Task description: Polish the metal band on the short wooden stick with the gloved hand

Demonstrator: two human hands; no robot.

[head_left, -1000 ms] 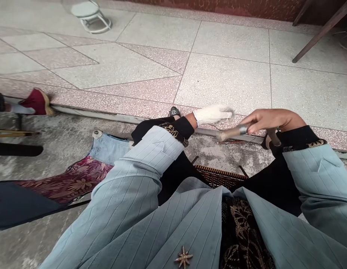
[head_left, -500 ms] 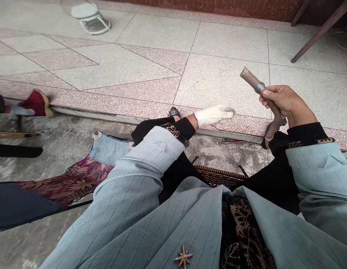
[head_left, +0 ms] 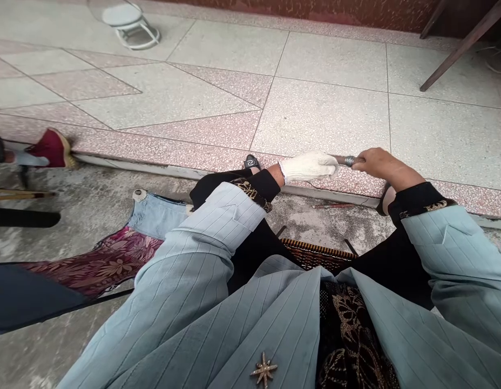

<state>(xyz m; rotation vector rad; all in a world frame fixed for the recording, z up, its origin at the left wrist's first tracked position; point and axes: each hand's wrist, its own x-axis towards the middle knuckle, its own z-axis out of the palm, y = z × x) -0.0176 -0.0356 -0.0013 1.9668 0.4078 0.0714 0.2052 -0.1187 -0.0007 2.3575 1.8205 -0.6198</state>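
Observation:
My right hand [head_left: 382,165], bare, is closed around a brown wooden stick [head_left: 340,160]. A band of silvery wire [head_left: 349,161] is wound round the stick just beyond my fingers. My left hand [head_left: 309,166] wears a white knitted glove, and its fingers are curled shut. The far end of the stick meets the gloved fingertips; whether they grip it cannot be made out. What lies inside the glove's curl is hidden. A thin dark strand [head_left: 314,186] hangs just under the gloved hand.
A raised tiled floor [head_left: 327,119] with a stone edge lies in front. A thin reddish stick [head_left: 333,205] rests on the concrete below. Left are a patchwork cloth [head_left: 116,262], another person's red shoe [head_left: 56,148] and a white stool [head_left: 129,24]. A wooden leg [head_left: 461,48] slants down at right.
My right hand raised the stick up and to the right, then brought it down and left until its end reached the gloved hand. My left hand stayed almost still.

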